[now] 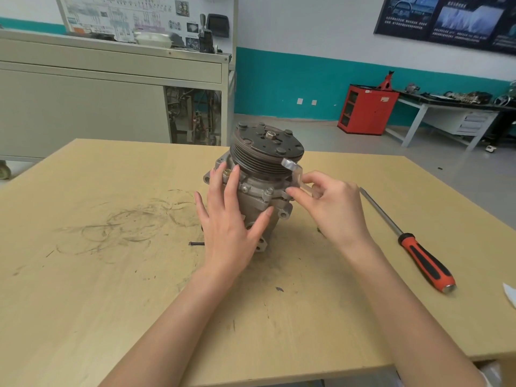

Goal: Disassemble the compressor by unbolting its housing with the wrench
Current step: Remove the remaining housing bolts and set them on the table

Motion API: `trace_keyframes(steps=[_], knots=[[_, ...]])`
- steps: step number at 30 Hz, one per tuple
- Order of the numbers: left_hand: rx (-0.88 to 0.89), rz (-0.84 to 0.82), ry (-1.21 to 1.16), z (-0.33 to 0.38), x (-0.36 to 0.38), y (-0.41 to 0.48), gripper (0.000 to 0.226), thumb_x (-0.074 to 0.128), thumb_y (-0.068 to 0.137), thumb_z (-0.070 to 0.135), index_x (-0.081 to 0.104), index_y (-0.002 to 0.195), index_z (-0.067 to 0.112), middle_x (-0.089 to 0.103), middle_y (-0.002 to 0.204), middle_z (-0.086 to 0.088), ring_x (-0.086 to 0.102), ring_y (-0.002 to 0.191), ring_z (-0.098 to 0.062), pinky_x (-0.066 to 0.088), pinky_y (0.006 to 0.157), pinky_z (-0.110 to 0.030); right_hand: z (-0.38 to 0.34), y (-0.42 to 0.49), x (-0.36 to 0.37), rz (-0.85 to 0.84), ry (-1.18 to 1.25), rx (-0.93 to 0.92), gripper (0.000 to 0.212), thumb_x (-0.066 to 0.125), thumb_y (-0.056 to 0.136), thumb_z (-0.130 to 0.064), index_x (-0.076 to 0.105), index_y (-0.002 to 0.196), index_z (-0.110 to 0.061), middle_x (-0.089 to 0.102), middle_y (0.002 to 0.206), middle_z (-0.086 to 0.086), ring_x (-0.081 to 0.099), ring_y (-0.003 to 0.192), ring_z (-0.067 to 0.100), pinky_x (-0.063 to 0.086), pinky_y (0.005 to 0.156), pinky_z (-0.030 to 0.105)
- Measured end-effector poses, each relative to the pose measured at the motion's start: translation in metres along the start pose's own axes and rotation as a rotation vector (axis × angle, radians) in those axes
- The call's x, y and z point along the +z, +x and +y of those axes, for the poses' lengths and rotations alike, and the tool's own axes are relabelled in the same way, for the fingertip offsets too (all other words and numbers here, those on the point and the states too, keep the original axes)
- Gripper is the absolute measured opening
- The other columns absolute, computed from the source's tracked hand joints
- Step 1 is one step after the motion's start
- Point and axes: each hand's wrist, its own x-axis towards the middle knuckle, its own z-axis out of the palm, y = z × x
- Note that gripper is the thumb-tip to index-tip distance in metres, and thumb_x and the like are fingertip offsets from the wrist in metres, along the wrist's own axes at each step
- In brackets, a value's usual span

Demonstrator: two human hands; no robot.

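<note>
The compressor (265, 152) stands on end near the middle of the worktop (111, 275), closer to its far edge, pulley face up. The left hand (229, 227) lies flat on the grey housing, fingers straight and spread. The right hand (335, 208), just beside the housing's right side, pinches a blurred silver wrench (293, 170) whose head sits against the pulley rim. A red-and-black screwdriver (418, 255) lies toward the right edge. A small dark pin (196, 243) lies left of the compressor's base.

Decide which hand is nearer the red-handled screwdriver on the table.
Right. The right hand, pinching the wrench at the compressor, sits just left of the screwdriver; the left hand lies flat on the compressor's other side, farther off.
</note>
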Motion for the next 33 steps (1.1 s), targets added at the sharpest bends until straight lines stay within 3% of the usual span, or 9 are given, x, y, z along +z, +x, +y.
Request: trace_keyframes(steps=[4,7,10,13,15,20,24,29,33], knots=[[0.004,-0.002,-0.003,0.000,0.000,0.000,0.071,0.047,0.085,0.055,0.020,0.145,0.029,0.024,0.159,-0.011,0.023,0.147,-0.028,0.010,0.116,-0.065,0.001,0.003,-0.003,-0.052,0.014,-0.004,0.038,0.075,0.080,-0.028,0.046,0.057,-0.038,0.046,0.045,-0.027,0.045,0.050,-0.003,0.030,0.049,0.013],[0.005,-0.004,0.000,0.000,0.000,0.000,0.073,0.048,0.085,0.055,0.022,0.146,0.024,0.025,0.158,-0.013,0.024,0.146,-0.030,0.012,0.115,-0.066,0.000,0.004,-0.001,-0.070,-0.011,-0.007,0.013,0.076,0.079,-0.032,0.068,0.073,-0.023,0.041,0.038,-0.013,0.042,0.046,0.002,0.029,0.051,0.019],[0.003,-0.009,0.003,0.000,-0.001,0.000,0.076,0.048,0.085,0.054,0.024,0.147,0.017,0.025,0.158,-0.013,0.024,0.146,-0.031,0.012,0.114,-0.067,-0.004,0.005,0.000,-0.034,-0.026,-0.042,0.017,0.075,0.080,-0.026,0.074,0.085,-0.010,0.032,0.043,-0.021,0.040,0.044,0.000,0.030,0.052,0.020],[0.005,-0.018,-0.006,0.000,-0.001,0.000,0.075,0.047,0.086,0.055,0.022,0.147,0.021,0.023,0.159,-0.012,0.022,0.147,-0.029,0.010,0.116,-0.065,-0.011,0.009,-0.012,0.063,0.139,-0.056,0.004,0.073,0.082,-0.017,0.070,0.079,-0.017,0.037,0.034,-0.018,0.044,0.043,-0.006,0.030,0.048,0.006],[-0.001,-0.023,-0.008,0.001,-0.001,0.000,0.076,0.048,0.086,0.055,0.023,0.148,0.020,0.023,0.159,-0.012,0.021,0.147,-0.028,0.009,0.116,-0.064,-0.006,0.015,-0.024,0.075,0.191,-0.004,0.011,0.071,0.083,-0.021,0.067,0.076,-0.027,0.040,0.036,-0.019,0.035,0.038,0.001,0.026,0.044,0.010],[-0.020,-0.018,-0.004,0.002,-0.004,0.000,0.080,0.069,0.085,0.043,0.033,0.148,0.009,0.026,0.157,-0.012,0.023,0.146,-0.029,0.011,0.114,-0.068,0.049,0.032,-0.043,-0.354,-0.116,0.452,0.011,0.073,0.080,-0.026,0.071,0.074,-0.017,0.040,0.054,-0.004,0.031,0.045,0.011,0.025,0.038,0.020],[0.010,0.001,-0.085,0.003,-0.019,0.012,0.091,0.062,0.075,0.062,0.025,0.148,0.022,0.022,0.158,-0.008,0.022,0.145,-0.020,0.021,0.112,-0.068,0.096,0.024,-0.032,-0.561,-0.294,0.615,0.018,0.074,0.080,-0.021,0.072,0.081,-0.003,0.033,0.054,0.000,0.033,0.047,0.017,0.026,0.046,0.024],[-0.106,-0.338,-0.222,-0.012,-0.038,0.055,0.137,0.082,0.053,0.070,0.000,0.155,0.029,0.011,0.162,0.003,0.015,0.148,-0.014,0.020,0.119,-0.054,0.120,0.016,-0.012,-0.596,-0.396,0.681,0.025,0.075,0.079,-0.027,0.069,0.082,-0.003,0.052,0.060,0.003,0.049,0.056,0.018,0.034,0.051,0.024],[-0.081,-0.435,-0.242,-0.016,-0.039,0.065,0.138,0.077,0.047,0.069,0.004,0.156,0.026,0.023,0.160,0.005,0.022,0.146,-0.013,0.025,0.119,-0.048,0.115,0.015,-0.008,-0.408,-0.310,0.657,0.033,0.061,0.089,-0.036,0.071,0.081,-0.005,0.043,0.054,0.000,0.042,0.050,0.019,0.032,0.051,0.027]])
